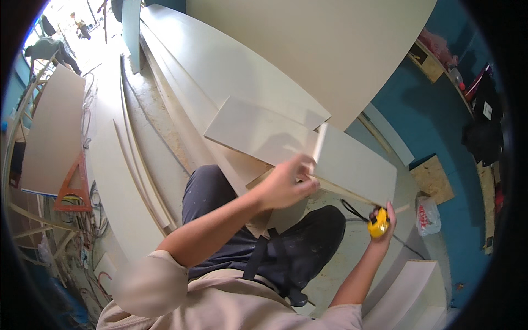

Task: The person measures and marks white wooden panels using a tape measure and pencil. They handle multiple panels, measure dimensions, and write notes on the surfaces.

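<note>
My left hand (286, 182) is bent at the near end of a narrow white strip (320, 144), its thumb and fingers curled toward each other. What lies between its fingertips, if anything, is hidden. My right hand (386, 219) grips a yellow tape measure (378, 223) with a black wrist strap (353, 211), by the near right corner of a white panel (357, 159). Along that panel's near edge runs a pale yellowish line; whether it is tape blade or bare board edge I cannot tell. Left of the strip lies another white board (258, 129).
Long white panels (187, 60) stretch away behind the boards. Thin bent strips (129, 137) lie at left, near an orange triangular frame (77, 184) and cables. At right are a plastic bag (428, 215), a chipboard piece (433, 179) and a white box-like piece (412, 291). A person (52, 52) bends far left.
</note>
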The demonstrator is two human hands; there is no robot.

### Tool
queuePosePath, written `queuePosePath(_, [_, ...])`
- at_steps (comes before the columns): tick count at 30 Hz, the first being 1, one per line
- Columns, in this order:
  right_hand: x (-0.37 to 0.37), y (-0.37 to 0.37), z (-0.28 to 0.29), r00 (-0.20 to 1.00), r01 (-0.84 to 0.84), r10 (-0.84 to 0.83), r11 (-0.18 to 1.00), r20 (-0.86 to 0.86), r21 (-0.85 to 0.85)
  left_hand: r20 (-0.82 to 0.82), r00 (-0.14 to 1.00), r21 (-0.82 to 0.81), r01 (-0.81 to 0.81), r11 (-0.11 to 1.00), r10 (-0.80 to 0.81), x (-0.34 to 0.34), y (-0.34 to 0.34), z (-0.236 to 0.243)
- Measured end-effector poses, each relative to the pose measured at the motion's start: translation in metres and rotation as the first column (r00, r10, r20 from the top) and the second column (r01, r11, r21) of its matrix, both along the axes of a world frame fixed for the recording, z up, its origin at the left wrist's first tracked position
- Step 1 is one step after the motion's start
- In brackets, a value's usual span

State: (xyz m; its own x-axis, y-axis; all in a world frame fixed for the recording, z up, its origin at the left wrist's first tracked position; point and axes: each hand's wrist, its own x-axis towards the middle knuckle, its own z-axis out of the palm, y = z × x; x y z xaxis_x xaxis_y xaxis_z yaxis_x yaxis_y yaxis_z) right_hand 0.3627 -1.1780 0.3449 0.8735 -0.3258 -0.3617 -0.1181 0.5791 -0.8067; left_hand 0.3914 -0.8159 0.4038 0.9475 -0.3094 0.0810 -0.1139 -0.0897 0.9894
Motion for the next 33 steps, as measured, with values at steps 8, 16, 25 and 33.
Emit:
queuePosePath(8, [-0.135, -0.14, -0.121, 0.913, 0.369, -0.364, 0.929, -0.182, -0.006, 0.282, 0.95, 0.319, 0.041, 0.947, -0.136, -0.011, 0.024, 0.013])
queuePosePath(16, [-0.172, -0.08, -0.172, 0.827, 0.311, -0.423, 0.892, -0.369, -0.327, -0.28, 0.877, 0.092, 0.429, 0.899, -0.39, -0.099, 0.028, -0.062])
queuePosePath(25, [-0.056, 0.151, 0.03, 0.894, -0.246, 0.446, 0.58, 0.05, -0.776, -0.449, 0.691, -0.602, 0.235, 0.764, -0.566, -0.108, -0.026, -0.07])
queuePosePath(33, [0.034, 0.165, 0.028, 0.933, -0.04, 0.317, 0.563, 0.17, -0.826, -0.607, 0.772, -0.039, 0.206, 0.978, -0.187, -0.136, 0.021, -0.067])
